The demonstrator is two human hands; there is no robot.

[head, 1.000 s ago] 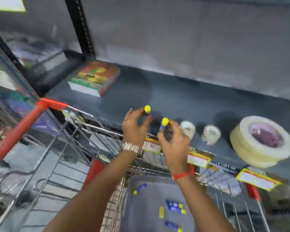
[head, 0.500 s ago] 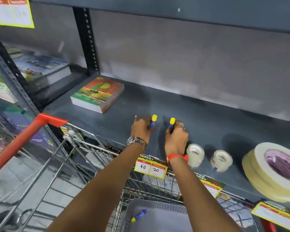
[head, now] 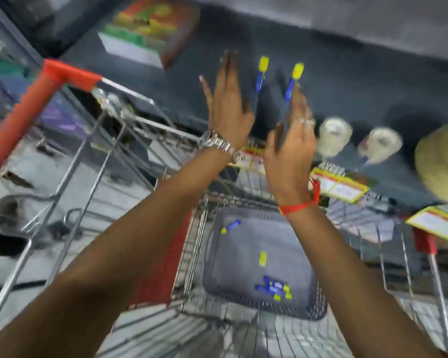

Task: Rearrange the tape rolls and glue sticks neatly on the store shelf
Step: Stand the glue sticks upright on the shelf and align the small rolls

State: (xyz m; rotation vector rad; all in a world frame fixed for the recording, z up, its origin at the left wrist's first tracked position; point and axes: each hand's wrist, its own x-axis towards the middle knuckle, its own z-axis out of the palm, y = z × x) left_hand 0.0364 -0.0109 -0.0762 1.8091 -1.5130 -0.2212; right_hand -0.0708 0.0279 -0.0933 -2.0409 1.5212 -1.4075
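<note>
Fingers [head: 228, 71] of the left hand [head: 229, 109] are spread flat and hold nothing; the right hand [head: 291, 146] is also released, its fingertips touching or just below the right glue stick [head: 294, 80], blur hides which. The left glue stick [head: 261, 74] stands just right of the left fingers, upright on the shelf [head: 347, 73]. Beyond the left fingertips lies a book [head: 150, 29]. To the right of the right fingers sit two small tape rolls [head: 334, 135], then a large tape roll [head: 441, 164], cut by the picture edge. Below the wrists is the cart [head: 114, 120] with a grey tray [head: 243, 267] holding more glue sticks. Half a second ago both hands gripped the sticks; now they have let go and opened. Everything is smeared by motion, so labels cannot be read.
</note>
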